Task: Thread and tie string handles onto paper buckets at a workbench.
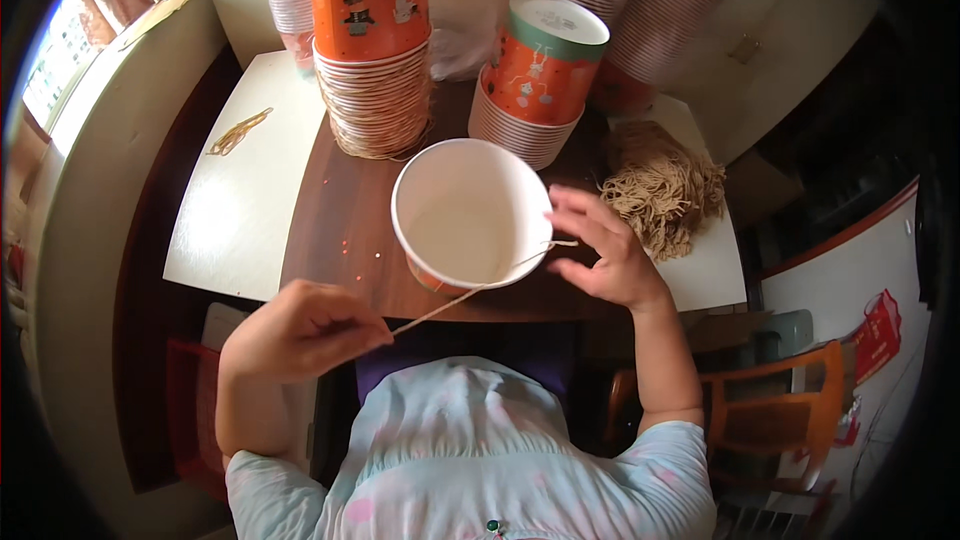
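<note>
A paper bucket, white inside, stands mouth up at the table's near edge. My left hand, left of it and nearer me, pinches one end of a thin tan cord. The cord slants up across the bucket's near rim, and its other end sticks out past the right side. At that side my right hand is spread around the cord's free end, thumb and fingers apart. Its fingertips are beside the rim; whether they touch it I cannot tell.
Behind the bucket rise a cord-wrapped stack of orange-and-green paper buckets and a shorter stack. Taller stacks stand further back. A heap of tan cords lies right, a yellowish bundle left. A wooden chair is at right.
</note>
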`<state>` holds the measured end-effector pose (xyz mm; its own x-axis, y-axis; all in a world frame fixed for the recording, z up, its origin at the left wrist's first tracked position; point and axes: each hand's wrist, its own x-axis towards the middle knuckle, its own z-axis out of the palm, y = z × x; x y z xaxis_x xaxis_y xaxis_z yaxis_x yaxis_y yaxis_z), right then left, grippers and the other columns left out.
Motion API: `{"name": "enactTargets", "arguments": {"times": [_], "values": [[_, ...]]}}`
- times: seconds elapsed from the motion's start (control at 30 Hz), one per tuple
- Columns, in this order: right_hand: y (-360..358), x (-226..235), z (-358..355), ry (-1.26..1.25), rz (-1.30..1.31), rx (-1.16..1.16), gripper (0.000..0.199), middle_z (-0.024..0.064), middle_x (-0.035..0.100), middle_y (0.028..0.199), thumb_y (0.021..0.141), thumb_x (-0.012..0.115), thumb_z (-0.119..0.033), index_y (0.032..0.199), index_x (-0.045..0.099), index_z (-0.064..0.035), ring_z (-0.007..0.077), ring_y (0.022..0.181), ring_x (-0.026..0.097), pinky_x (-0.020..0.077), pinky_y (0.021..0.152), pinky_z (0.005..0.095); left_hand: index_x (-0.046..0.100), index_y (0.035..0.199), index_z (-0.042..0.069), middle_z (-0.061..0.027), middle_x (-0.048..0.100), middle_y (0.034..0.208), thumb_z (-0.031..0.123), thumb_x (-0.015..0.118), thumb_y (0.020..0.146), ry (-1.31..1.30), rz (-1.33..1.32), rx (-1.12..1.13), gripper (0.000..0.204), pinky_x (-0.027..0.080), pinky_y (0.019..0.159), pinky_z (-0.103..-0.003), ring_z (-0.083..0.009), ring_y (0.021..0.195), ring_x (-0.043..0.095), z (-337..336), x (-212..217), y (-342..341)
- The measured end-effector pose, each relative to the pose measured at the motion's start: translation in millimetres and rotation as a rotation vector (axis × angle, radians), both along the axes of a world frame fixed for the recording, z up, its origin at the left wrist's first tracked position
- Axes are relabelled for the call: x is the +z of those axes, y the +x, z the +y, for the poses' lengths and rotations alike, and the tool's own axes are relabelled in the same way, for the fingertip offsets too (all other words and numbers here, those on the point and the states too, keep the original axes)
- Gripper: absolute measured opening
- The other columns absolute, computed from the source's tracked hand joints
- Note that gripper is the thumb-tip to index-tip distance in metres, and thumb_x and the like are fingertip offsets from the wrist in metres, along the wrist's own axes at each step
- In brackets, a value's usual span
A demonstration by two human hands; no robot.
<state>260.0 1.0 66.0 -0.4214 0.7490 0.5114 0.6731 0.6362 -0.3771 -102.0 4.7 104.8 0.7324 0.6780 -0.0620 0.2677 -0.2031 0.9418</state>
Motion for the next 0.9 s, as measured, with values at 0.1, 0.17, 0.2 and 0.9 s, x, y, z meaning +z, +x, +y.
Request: {"name": "enactTargets", "arguments": {"times": [0.1, 0.17, 0.2, 0.9], "values": [[-12, 36, -9, -0.215, 0.039, 0.028, 0.096, 0.0147, 0.046, 0.134, 0.06, 0.085, -0.022, 0.141, 0.036, -0.0066, 0.0278, 0.118, 0.049, 0.0411, 0.1, 0.0389, 0.067, 0.086, -0.002, -0.0086, 0.066, 0.074, 0.007, 0.067, 0.083, 0.085, -0.021, 0.061, 0.01, 0.049, 0.063, -0.026, -0.0127, 0.067, 0.061, 8, 23, 25], [-32, 45, -5, -0.446, 0.449, 0.246, 0.09, 0.0144, 0.053, 0.124, 0.068, 0.083, -0.024, 0.141, 0.035, -0.002, 0.023, 0.115, 0.051, 0.0415, 0.098, 0.035, 0.066, 0.085, -0.002, -0.0057, 0.065, 0.073, 0.008, 0.065, 0.084, 0.162, -0.029, 0.061, 0.01, 0.048, 0.065, -0.025, -0.0092, 0.069, 0.059, 19, 37, 49], [-50, 47, -1, -0.623, 0.63, 0.338, 0.085, 0.0123, 0.055, 0.12, 0.072, 0.081, -0.023, 0.14, 0.035, -0.0016, 0.0202, 0.113, 0.052, 0.0429, 0.095, 0.0326, 0.066, 0.086, -0.002, -0.0047, 0.064, 0.072, 0.009, 0.065, 0.084, 0.185, -0.053, 0.081, 0.012, 0.047, 0.064, -0.025, -0.0083, 0.068, 0.057, 26, 43, 62], [-118, 73, 38, -0.98, 0.716, 0.486, 0.071, 0.015, 0.049, 0.121, 0.083, 0.067, -0.009, 0.141, 0.027, -0.004, 0.0181, 0.112, 0.051, 0.0438, 0.094, 0.0303, 0.065, 0.088, -0.002, 0.0013, 0.062, 0.073, 0.019, 0.064, 0.091, -0.085, -0.266, 0.199, 0.022, 0.042, 0.057, -0.019, -0.0022, 0.065, 0.052, 55, 28, 57]]}}
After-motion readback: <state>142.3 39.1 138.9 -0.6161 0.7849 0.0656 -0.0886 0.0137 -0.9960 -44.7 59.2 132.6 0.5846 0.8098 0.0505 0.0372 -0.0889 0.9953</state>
